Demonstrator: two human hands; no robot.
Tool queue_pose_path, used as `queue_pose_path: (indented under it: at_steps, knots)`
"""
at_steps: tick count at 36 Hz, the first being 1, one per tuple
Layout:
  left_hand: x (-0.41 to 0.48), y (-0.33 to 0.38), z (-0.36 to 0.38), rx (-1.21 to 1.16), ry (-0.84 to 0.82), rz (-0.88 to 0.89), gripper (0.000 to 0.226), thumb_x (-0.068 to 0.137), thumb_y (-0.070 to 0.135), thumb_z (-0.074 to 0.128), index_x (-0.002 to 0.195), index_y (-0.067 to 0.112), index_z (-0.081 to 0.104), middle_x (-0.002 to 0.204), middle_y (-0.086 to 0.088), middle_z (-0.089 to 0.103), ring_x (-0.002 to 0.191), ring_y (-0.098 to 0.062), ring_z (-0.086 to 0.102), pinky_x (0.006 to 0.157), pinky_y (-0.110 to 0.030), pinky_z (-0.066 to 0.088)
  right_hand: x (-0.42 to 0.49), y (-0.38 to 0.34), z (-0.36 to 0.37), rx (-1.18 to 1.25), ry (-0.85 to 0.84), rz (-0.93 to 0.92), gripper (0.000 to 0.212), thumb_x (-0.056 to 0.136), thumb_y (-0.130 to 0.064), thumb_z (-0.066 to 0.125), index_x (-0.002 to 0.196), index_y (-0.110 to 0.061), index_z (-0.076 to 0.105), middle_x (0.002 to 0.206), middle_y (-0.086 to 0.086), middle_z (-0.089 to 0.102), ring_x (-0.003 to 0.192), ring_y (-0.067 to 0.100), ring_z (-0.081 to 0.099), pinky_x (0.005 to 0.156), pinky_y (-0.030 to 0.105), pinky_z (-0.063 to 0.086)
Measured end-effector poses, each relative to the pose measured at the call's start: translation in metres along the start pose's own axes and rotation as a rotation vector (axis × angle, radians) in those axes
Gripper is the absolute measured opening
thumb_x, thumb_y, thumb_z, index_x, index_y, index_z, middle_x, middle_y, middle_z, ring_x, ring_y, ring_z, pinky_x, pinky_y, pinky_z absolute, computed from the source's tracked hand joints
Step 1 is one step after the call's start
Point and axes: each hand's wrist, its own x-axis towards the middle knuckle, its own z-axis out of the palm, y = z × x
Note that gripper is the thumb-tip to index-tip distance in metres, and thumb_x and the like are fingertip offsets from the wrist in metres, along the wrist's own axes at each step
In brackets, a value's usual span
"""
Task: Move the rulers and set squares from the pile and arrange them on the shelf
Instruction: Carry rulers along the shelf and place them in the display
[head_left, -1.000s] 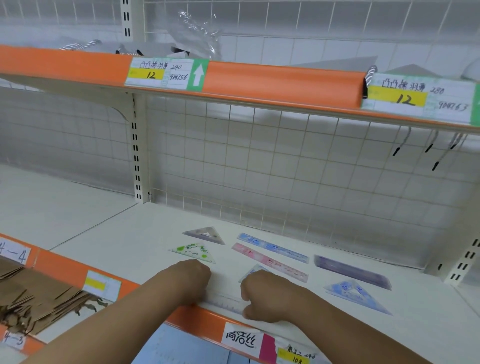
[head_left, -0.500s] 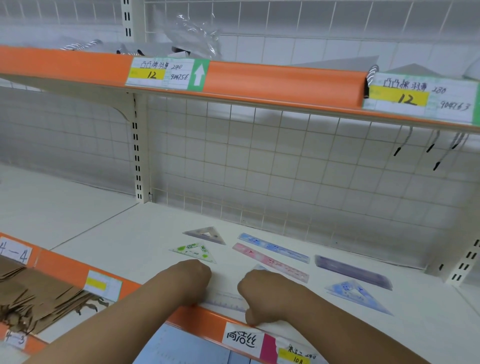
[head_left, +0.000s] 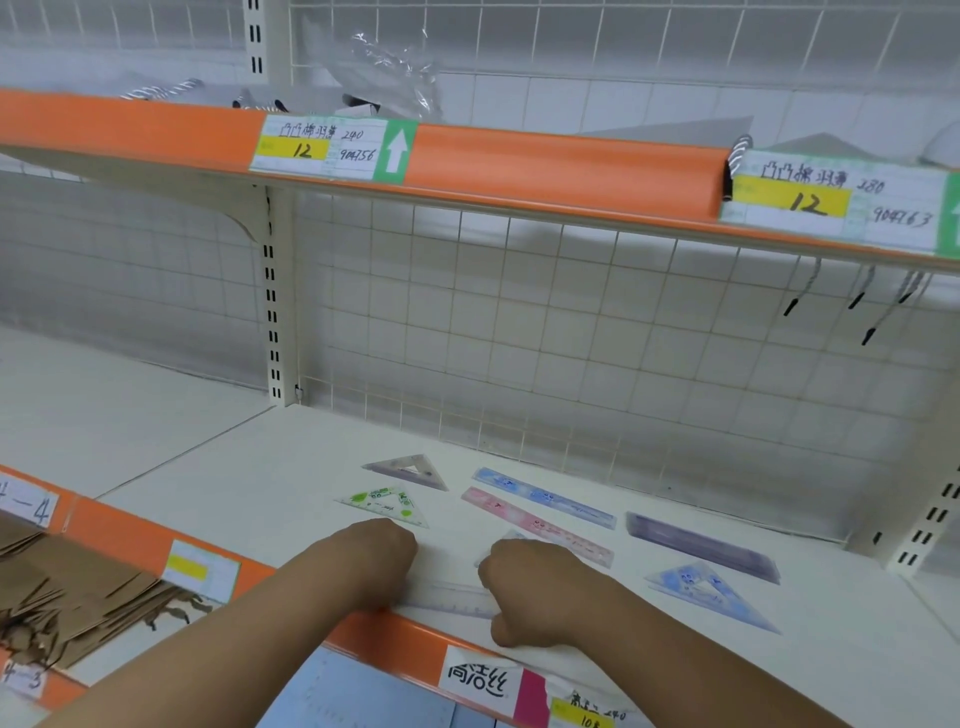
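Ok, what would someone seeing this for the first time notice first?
Probably the left hand and right hand, curled on a clear ruler at the front edge of the shelf. Just behind them lie a pink ruler, a blue ruler and, leftward, a green set square. Above, a bright orange strip crosses the view.

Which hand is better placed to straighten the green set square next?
Left, probably. The left hand lies just in front of the green set square, at the left end of the clear ruler. The right hand is at its other end, by the pink ruler, and would have to cross over.
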Motion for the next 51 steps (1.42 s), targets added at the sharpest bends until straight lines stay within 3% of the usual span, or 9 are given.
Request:
queue_pose_path:
  at_steps: [4, 11, 17, 24, 29, 30, 32, 33, 51]
  knots:
    - [0.001, -0.001, 0.0, 0.004, -0.015, 0.008, 0.028, 0.093, 0.007, 0.044, 0.12, 0.005, 0.054, 0.127, -0.013, 0.055, 0.115, -0.027, 0.055, 0.09, -0.031, 0.044, -0.009, 0.012, -0.002, 0.013, 0.002, 0.03, 0.01, 0.087, -0.014, 0.057, 0.088, -0.009, 0.049, 0.092, 0.007, 0.042, 0.077, 0.022, 0.043, 0.05, 0.025, 0.027]
    - [0.005, 0.006, -0.006, 0.008, -0.045, 0.025, 0.03, 0.092, 0.007, 0.046, 0.12, 0.008, 0.055, 0.125, -0.01, 0.056, 0.113, -0.024, 0.056, 0.086, -0.03, 0.045, -0.025, 0.043, -0.002, 0.026, -0.006, 0.133, 0.019, 0.086, -0.013, 0.056, 0.105, -0.009, 0.055, 0.103, 0.009, 0.048, 0.082, 0.023, 0.047, 0.064, 0.031, 0.039]
    - [0.009, 0.034, -0.015, -0.062, -0.031, 0.074, 0.048, 0.086, 0.035, 0.065, 0.127, 0.015, 0.05, 0.129, -0.005, 0.052, 0.117, -0.022, 0.053, 0.088, -0.031, 0.044, -0.043, 0.072, 0.001, -0.005, 0.012, 0.236, 0.029, 0.086, -0.012, 0.053, 0.114, -0.01, 0.056, 0.115, 0.008, 0.052, 0.091, 0.026, 0.054, 0.071, 0.032, 0.043]
    - [0.015, 0.056, -0.02, -0.071, -0.036, 0.111, 0.054, 0.082, 0.05, 0.065, 0.12, 0.014, 0.052, 0.124, -0.006, 0.054, 0.113, -0.023, 0.054, 0.087, -0.034, 0.045, -0.067, 0.117, 0.011, 0.007, -0.004, 0.369, 0.035, 0.086, -0.014, 0.053, 0.12, -0.014, 0.054, 0.124, 0.005, 0.049, 0.11, 0.026, 0.055, 0.084, 0.032, 0.046]
    - [0.015, 0.073, -0.025, -0.081, -0.082, 0.135, 0.057, 0.082, 0.054, 0.065, 0.119, 0.012, 0.053, 0.124, -0.006, 0.056, 0.113, -0.024, 0.055, 0.087, -0.034, 0.045, -0.083, 0.148, 0.016, 0.067, -0.032, 0.408, 0.052, 0.09, -0.024, 0.051, 0.139, -0.037, 0.04, 0.107, 0.002, 0.045, 0.108, 0.024, 0.054, 0.072, 0.028, 0.039]
    - [0.015, 0.077, -0.026, -0.083, -0.088, 0.14, 0.057, 0.083, 0.054, 0.064, 0.119, 0.012, 0.053, 0.123, -0.006, 0.056, 0.113, -0.024, 0.055, 0.087, -0.034, 0.045, -0.085, 0.153, 0.017, 0.077, -0.03, 0.427, 0.044, 0.09, -0.023, 0.05, 0.132, -0.035, 0.047, 0.101, 0.0, 0.043, 0.104, 0.023, 0.054, 0.065, 0.024, 0.037]
    - [0.015, 0.083, -0.027, -0.083, -0.102, 0.151, 0.057, 0.083, 0.053, 0.064, 0.121, 0.012, 0.052, 0.124, -0.007, 0.056, 0.113, -0.025, 0.055, 0.088, -0.034, 0.045, -0.086, 0.164, 0.021, 0.055, -0.014, 0.477, 0.005, 0.088, -0.02, 0.053, 0.087, -0.025, 0.053, 0.089, -0.004, 0.04, 0.089, 0.02, 0.05, 0.052, 0.019, 0.029]
    - [0.015, 0.086, -0.027, -0.082, -0.108, 0.155, 0.057, 0.083, 0.053, 0.064, 0.121, 0.012, 0.052, 0.124, -0.007, 0.056, 0.113, -0.025, 0.055, 0.089, -0.035, 0.045, -0.086, 0.171, 0.024, 0.056, -0.002, 0.488, 0.017, 0.087, -0.019, 0.054, 0.075, -0.025, 0.043, 0.084, -0.005, 0.039, 0.085, 0.018, 0.047, 0.051, 0.019, 0.027]
    - [0.024, 0.111, -0.031, -0.143, -0.137, 0.147, 0.061, 0.079, 0.054, 0.069, 0.122, 0.015, 0.05, 0.127, -0.006, 0.054, 0.115, -0.025, 0.053, 0.09, -0.033, 0.043, -0.088, 0.234, 0.046, 0.044, -0.038, 0.551, 0.011, 0.09, -0.017, 0.051, 0.094, -0.023, 0.042, 0.098, -0.002, 0.043, 0.087, 0.016, 0.043, 0.072, 0.025, 0.036]
